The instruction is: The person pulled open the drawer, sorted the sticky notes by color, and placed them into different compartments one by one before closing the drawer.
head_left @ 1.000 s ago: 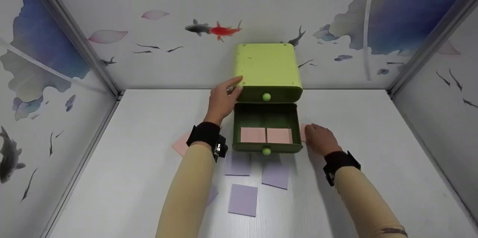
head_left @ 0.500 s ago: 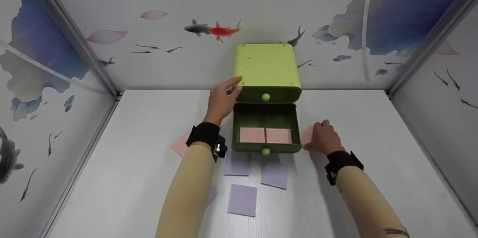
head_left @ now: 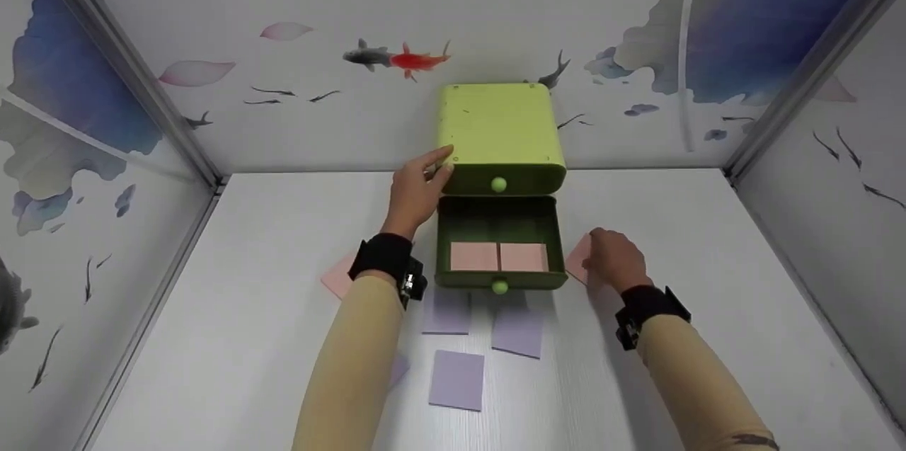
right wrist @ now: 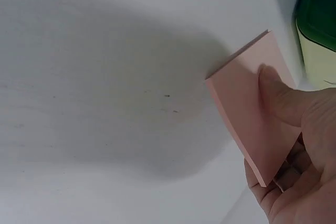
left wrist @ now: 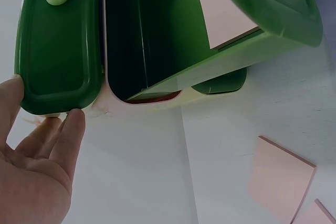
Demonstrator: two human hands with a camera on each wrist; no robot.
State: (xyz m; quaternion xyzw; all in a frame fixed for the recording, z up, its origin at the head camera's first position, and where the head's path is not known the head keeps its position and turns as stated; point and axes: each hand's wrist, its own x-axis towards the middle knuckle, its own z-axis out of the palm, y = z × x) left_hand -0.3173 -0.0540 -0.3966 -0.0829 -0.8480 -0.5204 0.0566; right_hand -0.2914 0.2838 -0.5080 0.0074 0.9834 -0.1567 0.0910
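Note:
My left hand (head_left: 414, 189) holds the front left corner of a small green drawer cabinet (head_left: 499, 122), fingertips on its top and edge; in the left wrist view the fingers touch the shut upper drawer (left wrist: 60, 51). Below it, the lower drawer (head_left: 488, 219) is pulled out, with two pink sticky note pads (head_left: 474, 256) lying side by side at its front. To the right of that drawer my right hand (head_left: 619, 260) pinches another pink sticky note pad (right wrist: 247, 98), thumb flat on its face and fingers behind. The pad is tilted in the right wrist view.
Several purple sticky note pads (head_left: 456, 380) lie on the white table (head_left: 233, 338) before the drawer. More pink pads (left wrist: 281, 179) lie left of the cabinet, partly behind my left forearm. A patterned back wall (head_left: 283, 125) stands right behind the cabinet.
My right hand has shifted slightly right, away from the drawer's side, and more of the pink pad it holds shows. The left hand keeps its place on the cabinet.

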